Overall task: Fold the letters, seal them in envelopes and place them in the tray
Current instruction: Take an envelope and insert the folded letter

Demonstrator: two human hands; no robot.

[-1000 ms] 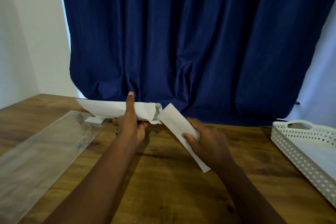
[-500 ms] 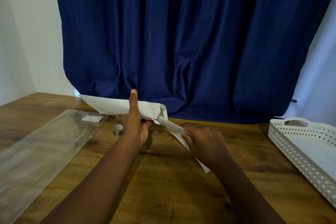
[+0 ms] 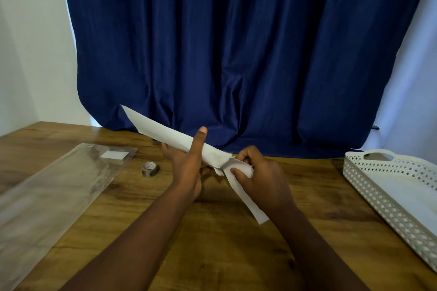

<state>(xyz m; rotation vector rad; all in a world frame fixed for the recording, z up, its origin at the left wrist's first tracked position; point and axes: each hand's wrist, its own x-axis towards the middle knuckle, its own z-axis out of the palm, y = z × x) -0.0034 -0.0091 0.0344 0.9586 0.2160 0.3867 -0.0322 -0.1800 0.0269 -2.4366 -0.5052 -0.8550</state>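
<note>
Insertion looks like the step in hand: at mid-frame the left hand (image 3: 186, 172) grips a long white envelope (image 3: 165, 133), thumb raised across it, with the far end tilted toward the upper left. The right hand (image 3: 262, 179) is closed around a folded letter (image 3: 246, 198), whose upper end meets the envelope's ragged mouth while its lower end hangs down toward the lower right. Next the letter probably has to slide in straight, the mouth held apart so the paper does not buckle; sealing would follow. A small tape roll (image 3: 150, 169) sits on the wooden table (image 3: 224, 255) just left of the hands. The white perforated tray (image 3: 369, 186) at the right edge shows a pale flat surface inside; whether that is paper or its floor cannot be told. A clear plastic sleeve (image 3: 47, 196) lies at lower left
</note>
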